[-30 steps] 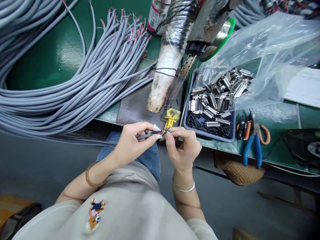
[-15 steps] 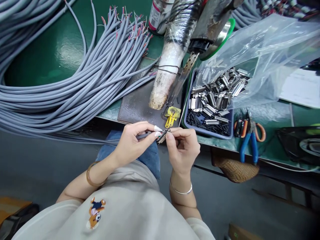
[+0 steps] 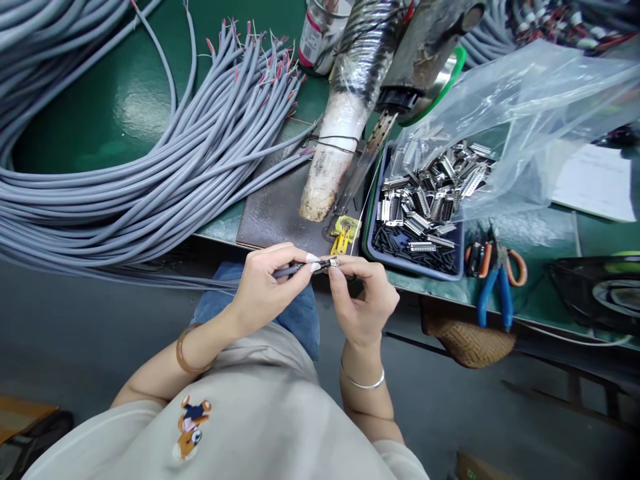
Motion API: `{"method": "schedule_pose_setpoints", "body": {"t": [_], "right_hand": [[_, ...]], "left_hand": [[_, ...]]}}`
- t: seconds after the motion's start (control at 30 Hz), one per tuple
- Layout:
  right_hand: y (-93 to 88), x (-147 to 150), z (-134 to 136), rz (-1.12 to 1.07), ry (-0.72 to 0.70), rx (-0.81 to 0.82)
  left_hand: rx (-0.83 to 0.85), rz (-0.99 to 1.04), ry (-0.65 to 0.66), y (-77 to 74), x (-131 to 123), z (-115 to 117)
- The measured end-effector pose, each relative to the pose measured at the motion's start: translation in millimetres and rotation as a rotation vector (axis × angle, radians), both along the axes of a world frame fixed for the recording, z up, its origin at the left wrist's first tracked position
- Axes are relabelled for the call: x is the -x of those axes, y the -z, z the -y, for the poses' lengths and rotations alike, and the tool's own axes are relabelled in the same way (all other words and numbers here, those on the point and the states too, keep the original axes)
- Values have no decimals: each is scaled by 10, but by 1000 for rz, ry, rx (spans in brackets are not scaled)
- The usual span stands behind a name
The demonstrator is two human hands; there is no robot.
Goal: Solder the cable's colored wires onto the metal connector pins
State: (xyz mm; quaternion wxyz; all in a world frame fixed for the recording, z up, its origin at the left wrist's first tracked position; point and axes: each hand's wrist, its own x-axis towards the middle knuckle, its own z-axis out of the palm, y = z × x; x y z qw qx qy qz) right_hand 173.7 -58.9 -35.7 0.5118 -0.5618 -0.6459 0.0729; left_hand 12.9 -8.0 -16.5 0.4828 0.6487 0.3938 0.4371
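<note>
Near the table's front edge, my left hand (image 3: pixel 270 287) pinches the end of a grey cable (image 3: pixel 286 271) between thumb and forefinger. A small metal connector (image 3: pixel 333 263) sits at the cable's tip, seen edge-on. The thumb and forefinger of my right hand (image 3: pixel 363 293) are closed on that connector. Just beyond the fingers is a yellow clip (image 3: pixel 343 237) on a dark plate (image 3: pixel 270 213). To the right stands a blue tray (image 3: pixel 415 270) of loose metal connectors (image 3: pixel 440 193) and short black tubes (image 3: pixel 395 247).
A large bundle of grey cables (image 3: pixel 150 193) covers the left. A white-tipped wrapped tube (image 3: pixel 325 173) and a soldering iron (image 3: pixel 367 157) hang over the plate. Blue-handled pliers (image 3: pixel 495 293), a plastic bag (image 3: pixel 530 133) and a glass jar (image 3: pixel 320 40) are around.
The connector has turned between my fingers, from its long pin side showing to a narrow edge. My hands have otherwise stayed nearly in place. The camera view has shifted slightly.
</note>
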Motion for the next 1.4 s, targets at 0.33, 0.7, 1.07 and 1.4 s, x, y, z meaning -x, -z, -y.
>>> {"method": "schedule_pose_setpoints", "body": {"t": [0.33, 0.7, 1.07, 1.4], "right_hand": [[-89, -9, -19, -310, 107, 65], [-71, 41, 32, -350, 144, 179], [-111, 64, 16, -454, 116, 239], [-133, 57, 47, -381, 128, 249]], "left_hand": [[-263, -48, -23, 68, 98, 54], [-160, -52, 12, 60, 121, 69], [796, 194, 470, -11, 197, -63], [364, -6, 193, 16, 161, 119]]}}
